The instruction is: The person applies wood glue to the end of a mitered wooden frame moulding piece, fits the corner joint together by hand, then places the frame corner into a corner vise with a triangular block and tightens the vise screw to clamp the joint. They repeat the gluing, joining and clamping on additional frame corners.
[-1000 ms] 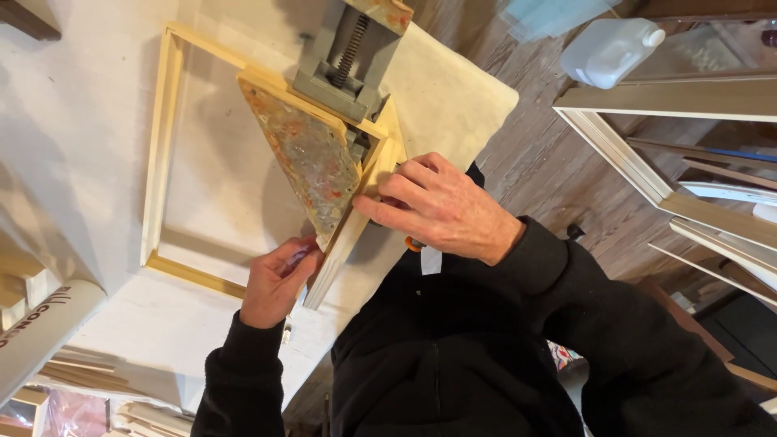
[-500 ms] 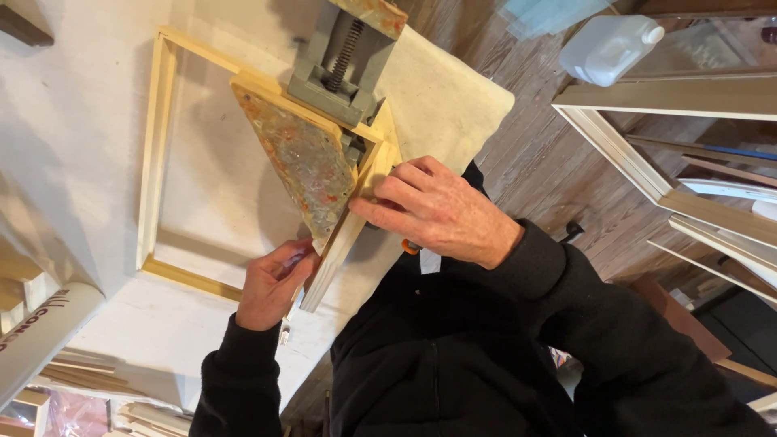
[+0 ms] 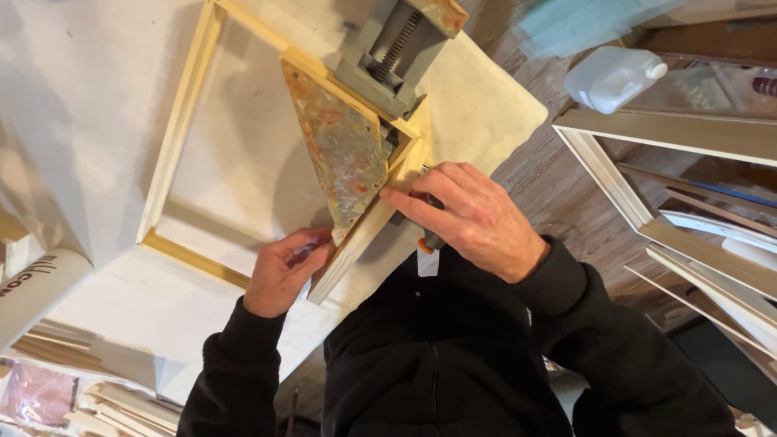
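Little is changing since the earlier frames: both hands are staying at the same corner of the frame (image 3: 182, 137), and only the view is drifting slightly.

The right hand (image 3: 473, 214) is pressing its fingertips (image 3: 396, 197) down on the pale wooden bar (image 3: 368, 231), just beside the stained triangular plate (image 3: 344, 150) of the grey corner clamp (image 3: 388, 53). It is closed loosely, and something small and orange (image 3: 422, 245) is peeking out beneath it; what that is cannot be told.

The left hand (image 3: 283, 271) is curled at the bar's near end, gripping a small reddish tool (image 3: 306, 251) against the wood.

The frame is lying flat on a white table (image 3: 105, 307), its far corner pinched in the clamp beyond the right hand. Its bars look light and stiff, yet thin; as a judgement, an unglued joint would twist easily, so holding close to the clamped corner, flat on the bar's face, seems safest. The wood looks dry and not slippery.

A white jug (image 3: 611, 77) is standing well apart, beyond the right hand.
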